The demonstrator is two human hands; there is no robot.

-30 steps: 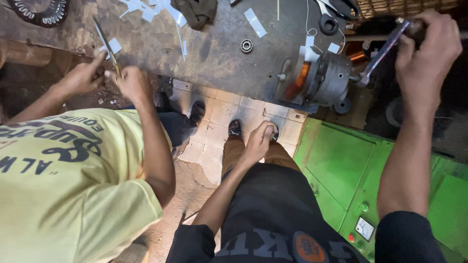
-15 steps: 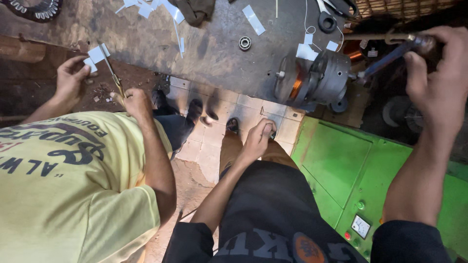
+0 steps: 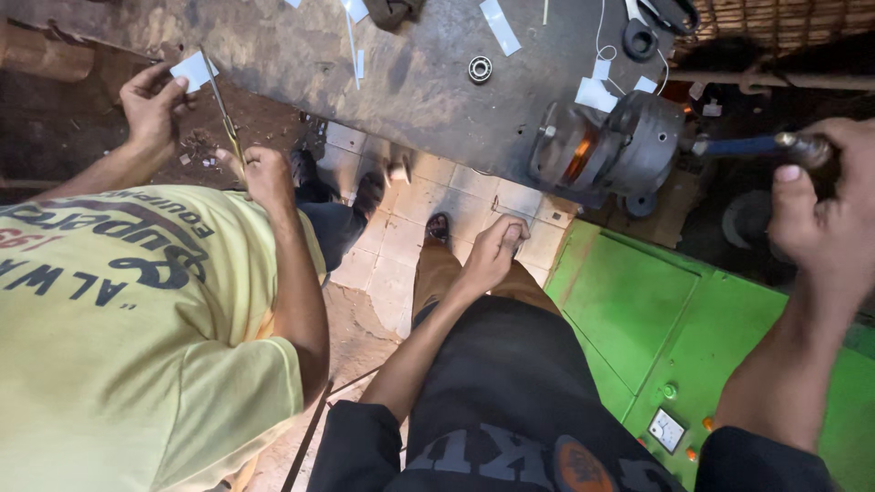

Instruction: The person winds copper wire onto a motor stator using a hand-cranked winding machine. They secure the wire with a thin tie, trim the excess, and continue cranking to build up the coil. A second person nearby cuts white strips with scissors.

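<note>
My right hand (image 3: 825, 214) is closed around the dark handle of a screwdriver (image 3: 743, 145). Its blue shaft points left into the end of a grey electric motor (image 3: 629, 146) with orange windings showing, which sits at the edge of the metal workbench (image 3: 428, 87). My left hand (image 3: 492, 251) rests on my knee with its fingers curled, and I see nothing in it. At the left a co-worker in a yellow shirt holds a small white paper piece (image 3: 193, 70) in one hand and scissors (image 3: 223, 114) in the other.
A green machine cabinet (image 3: 656, 319) with a small gauge and buttons stands below the motor. On the bench lie a bearing (image 3: 480, 68), white paper strips, a black ring and a wire. A tiled floor shows between the legs.
My right hand has shifted right and lower, with the tool still in the motor. The co-worker has lifted the paper piece and brought the scissors up to it. My left hand stays on my knee.
</note>
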